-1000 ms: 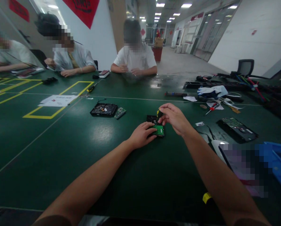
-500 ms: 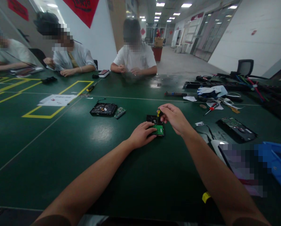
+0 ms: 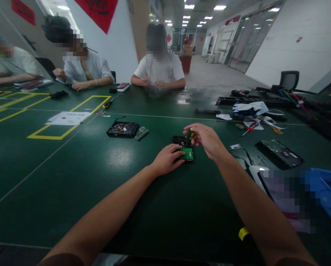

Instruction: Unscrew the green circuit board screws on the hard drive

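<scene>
A black hard drive [image 3: 178, 140] with a green circuit board [image 3: 188, 154] on its near part lies flat on the table in front of me. From the left, my left hand [image 3: 167, 159] holds the drive, fingers across its top and thumb along the near edge. My right hand [image 3: 206, 140] is above the drive's right side, its fingers around the yellow and black handle of a small screwdriver [image 3: 192, 133]. I cannot make out whether the screwdriver's tip touches a screw.
To the left lie an opened hard drive [image 3: 123, 129] and a loose circuit board [image 3: 142, 133]. Another hard drive [image 3: 279, 153], a blue bin [image 3: 327, 192], a red-handled screwdriver [image 3: 250, 128] and gloves [image 3: 250, 108] are on the right. Several people sit across the table [image 3: 79, 177].
My right hand has shifted slightly right, its index finger stretched further out over the screwdriver, which now leans differently. My left hand stays on the drive.
</scene>
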`<state>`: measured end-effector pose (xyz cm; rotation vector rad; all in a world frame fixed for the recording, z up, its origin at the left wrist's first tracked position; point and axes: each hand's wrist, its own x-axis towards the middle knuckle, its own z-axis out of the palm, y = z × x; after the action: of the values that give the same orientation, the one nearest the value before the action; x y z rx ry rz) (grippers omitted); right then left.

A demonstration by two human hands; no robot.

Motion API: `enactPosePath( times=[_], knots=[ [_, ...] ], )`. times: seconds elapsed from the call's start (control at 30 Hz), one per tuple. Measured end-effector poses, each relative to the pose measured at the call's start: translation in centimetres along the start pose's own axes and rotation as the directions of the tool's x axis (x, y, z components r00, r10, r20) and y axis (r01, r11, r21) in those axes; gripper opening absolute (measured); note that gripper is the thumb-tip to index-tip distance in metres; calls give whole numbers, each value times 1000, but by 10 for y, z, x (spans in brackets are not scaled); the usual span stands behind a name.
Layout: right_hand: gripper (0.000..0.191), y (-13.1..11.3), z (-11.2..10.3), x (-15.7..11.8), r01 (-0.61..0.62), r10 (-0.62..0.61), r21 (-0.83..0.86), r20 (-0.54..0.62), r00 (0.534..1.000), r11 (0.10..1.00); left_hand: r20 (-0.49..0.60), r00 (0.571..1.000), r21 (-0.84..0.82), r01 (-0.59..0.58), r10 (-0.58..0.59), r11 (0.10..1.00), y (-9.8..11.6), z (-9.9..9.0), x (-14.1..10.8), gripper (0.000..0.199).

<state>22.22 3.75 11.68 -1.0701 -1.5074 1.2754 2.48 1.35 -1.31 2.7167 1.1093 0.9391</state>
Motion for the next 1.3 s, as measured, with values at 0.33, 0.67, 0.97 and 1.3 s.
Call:
enactPosePath(
  times=[0.33,0.67,0.97,1.3],
  knots=[
    [15,3,3,1,-23,25,27,-70,997,999,5,1000,1,2,-2,1000,1,-2,0,35],
    [23,6,6,1,-72,83,116,-90,993,991,9,1000,-3,0,0,1000,2,-3,1,36],
    [19,0,0,0,-27,27,3,-84,996,1000,5,1000,-8,2,-2,1000,2,-3,1,35],
    [17,6,1,2,-29,30,11,-81,996,1000,14,1000,2,7,-7,1000,1,-3,0,36]
  ],
)
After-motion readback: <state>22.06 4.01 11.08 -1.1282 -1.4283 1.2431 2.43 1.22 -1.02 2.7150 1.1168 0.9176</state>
